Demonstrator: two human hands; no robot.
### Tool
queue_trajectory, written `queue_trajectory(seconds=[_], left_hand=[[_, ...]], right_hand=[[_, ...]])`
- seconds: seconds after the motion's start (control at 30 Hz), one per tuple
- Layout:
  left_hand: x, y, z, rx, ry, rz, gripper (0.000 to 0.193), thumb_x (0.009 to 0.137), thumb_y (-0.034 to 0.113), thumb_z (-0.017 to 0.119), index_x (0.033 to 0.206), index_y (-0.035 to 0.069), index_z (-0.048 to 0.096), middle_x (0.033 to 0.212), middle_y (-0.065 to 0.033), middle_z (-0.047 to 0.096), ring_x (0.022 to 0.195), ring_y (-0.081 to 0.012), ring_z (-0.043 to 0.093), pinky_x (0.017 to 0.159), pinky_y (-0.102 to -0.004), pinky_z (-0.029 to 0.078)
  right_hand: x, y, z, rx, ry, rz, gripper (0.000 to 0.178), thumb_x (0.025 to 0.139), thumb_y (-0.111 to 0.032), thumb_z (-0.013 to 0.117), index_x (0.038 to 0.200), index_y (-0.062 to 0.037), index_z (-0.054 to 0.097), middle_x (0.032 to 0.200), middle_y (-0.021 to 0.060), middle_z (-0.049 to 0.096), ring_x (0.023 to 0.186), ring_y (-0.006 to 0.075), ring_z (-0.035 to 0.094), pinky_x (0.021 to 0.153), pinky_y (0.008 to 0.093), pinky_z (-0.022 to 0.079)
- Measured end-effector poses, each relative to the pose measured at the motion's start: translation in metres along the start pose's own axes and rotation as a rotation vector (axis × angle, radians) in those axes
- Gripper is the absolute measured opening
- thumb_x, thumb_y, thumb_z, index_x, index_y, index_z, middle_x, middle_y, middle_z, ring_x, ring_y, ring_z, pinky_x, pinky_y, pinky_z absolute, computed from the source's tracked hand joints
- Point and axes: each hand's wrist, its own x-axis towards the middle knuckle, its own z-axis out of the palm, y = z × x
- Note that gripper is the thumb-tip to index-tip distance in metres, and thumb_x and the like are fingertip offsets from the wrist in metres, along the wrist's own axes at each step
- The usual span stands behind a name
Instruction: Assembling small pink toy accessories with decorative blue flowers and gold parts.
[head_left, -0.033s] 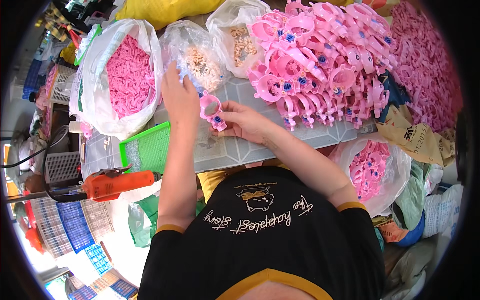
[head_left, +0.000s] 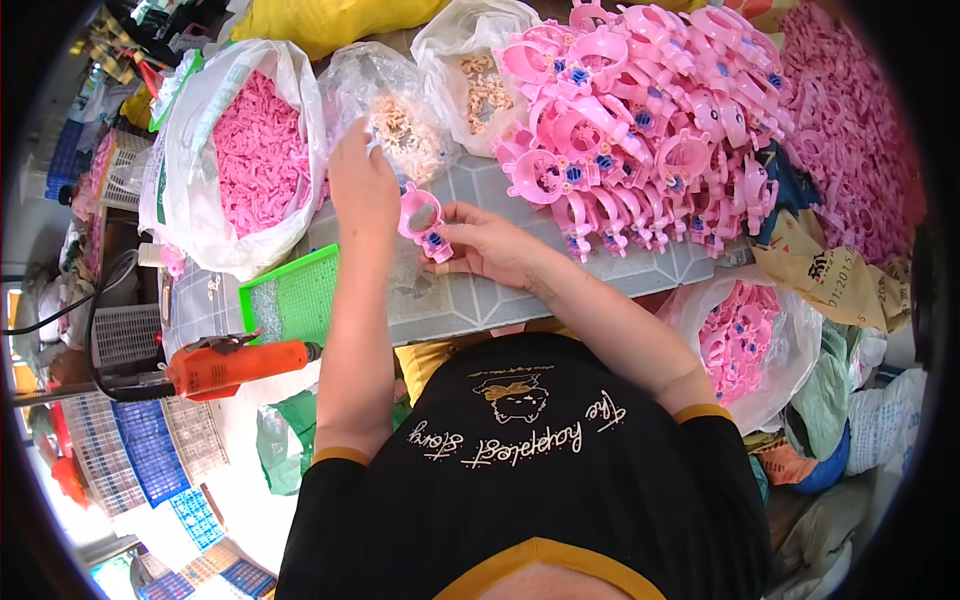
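My right hand (head_left: pixel 482 240) pinches a small pink plastic ring-shaped piece (head_left: pixel 408 212) with a blue detail at its lower end, held just above the grey table. My left hand (head_left: pixel 358 178) is at a clear plastic bag (head_left: pixel 350 75) and small pale-blue parts (head_left: pixel 375 135). Its fingers bend inward with their tips partly hidden, so what they grip cannot be made out. Close by, cream-coloured small parts (head_left: pixel 408 135) lie in the clear bag.
Left stands a white bag of pink parts (head_left: pixel 255 150); a green tray (head_left: pixel 290 260) sits before it. An orange power tool (head_left: pixel 235 370) hangs at the table's left edge. Stacked pink pieces (head_left: pixel 640 130) fill the right, and another bag of pink pieces (head_left: pixel 740 340) stands below them.
The fingers of my left hand have drawn closer together and shifted slightly right over the blue parts. My right hand and the pink ring-shaped piece have stayed put.
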Motion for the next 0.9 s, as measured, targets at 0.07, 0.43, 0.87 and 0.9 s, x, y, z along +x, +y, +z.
queue_trajectory(seconds=[0.07, 0.43, 0.87, 0.9], left_hand=[[0.019, -0.033, 0.024, 0.024, -0.189, 0.024, 0.025, 0.091, 0.007, 0.061, 0.112, 0.0, 0.073, 0.109, -0.0211, 0.071, 0.104, -0.0371, 0.067, 0.093, -0.0456, 0.051], [0.046, -0.054, 0.055, 0.043, -0.579, -0.037, 0.026, 0.089, 0.018, 0.066, 0.11, 0.007, 0.076, 0.105, -0.0193, 0.073, 0.1, -0.036, 0.07, 0.089, -0.0444, 0.054], [-0.037, 0.012, -0.054, -0.405, -0.383, -0.193, 0.017, 0.093, 0.007, 0.07, 0.108, -0.001, 0.071, 0.095, -0.0121, 0.073, 0.085, -0.0191, 0.069, 0.076, -0.0306, 0.053], [-0.042, 0.012, -0.057, -0.39, -0.387, -0.124, 0.016, 0.092, 0.006, 0.071, 0.106, -0.001, 0.072, 0.095, -0.0123, 0.073, 0.084, -0.0205, 0.069, 0.075, -0.0311, 0.054]], right_hand=[[0.0, -0.001, 0.001, -0.015, -0.008, 0.016, 0.028, 0.105, -0.017, 0.058, 0.128, -0.0045, 0.052, 0.12, 0.0106, 0.064, 0.111, 0.0269, 0.068, 0.101, 0.0422, 0.057], [0.001, -0.003, -0.002, 0.016, -0.046, 0.063, 0.031, 0.103, -0.016, 0.059, 0.131, -0.0064, 0.049, 0.123, 0.0113, 0.063, 0.112, 0.0285, 0.068, 0.102, 0.0455, 0.056], [0.003, -0.006, -0.004, 0.183, 0.004, -0.138, 0.037, 0.104, -0.02, 0.059, 0.137, -0.0067, 0.047, 0.128, 0.0128, 0.063, 0.119, 0.029, 0.065, 0.104, 0.0441, 0.055], [0.003, -0.007, -0.004, 0.189, -0.013, -0.148, 0.038, 0.105, -0.02, 0.059, 0.138, -0.0069, 0.047, 0.129, 0.0127, 0.063, 0.119, 0.0291, 0.065, 0.103, 0.0437, 0.055]])
